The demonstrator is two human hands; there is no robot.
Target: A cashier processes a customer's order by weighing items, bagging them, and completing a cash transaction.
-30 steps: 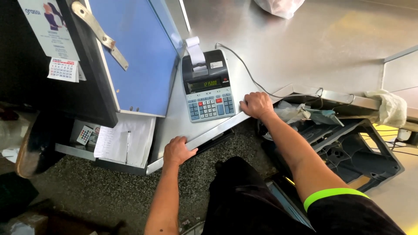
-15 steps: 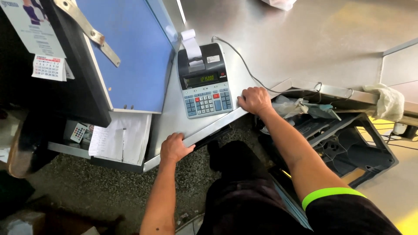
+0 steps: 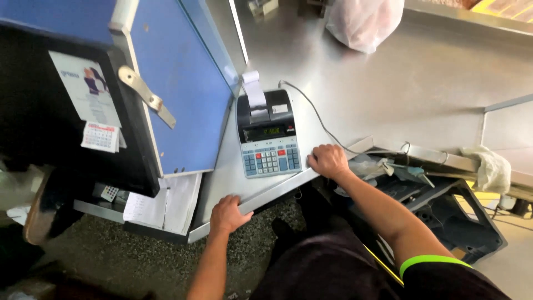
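Observation:
My left hand (image 3: pixel 229 214) grips the front edge of a steel counter (image 3: pixel 388 94) near its left corner. My right hand (image 3: pixel 328 160) rests on the same edge farther right, fingers curled over the rim. Between and just behind the hands stands a black and grey printing calculator (image 3: pixel 267 136) with a lit display, a paper roll curling from its top and a cord running off to the right.
A blue upright panel (image 3: pixel 183 83) with a metal hinge stands left of the calculator, papers (image 3: pixel 166 203) beneath it. A white plastic bag (image 3: pixel 363 22) lies at the back of the counter. A dark crate (image 3: pixel 461 216) and a cloth (image 3: pixel 491 166) sit right.
The view has shifted slightly; both hands stay on the counter's edge and the left hand sits a little closer along it.

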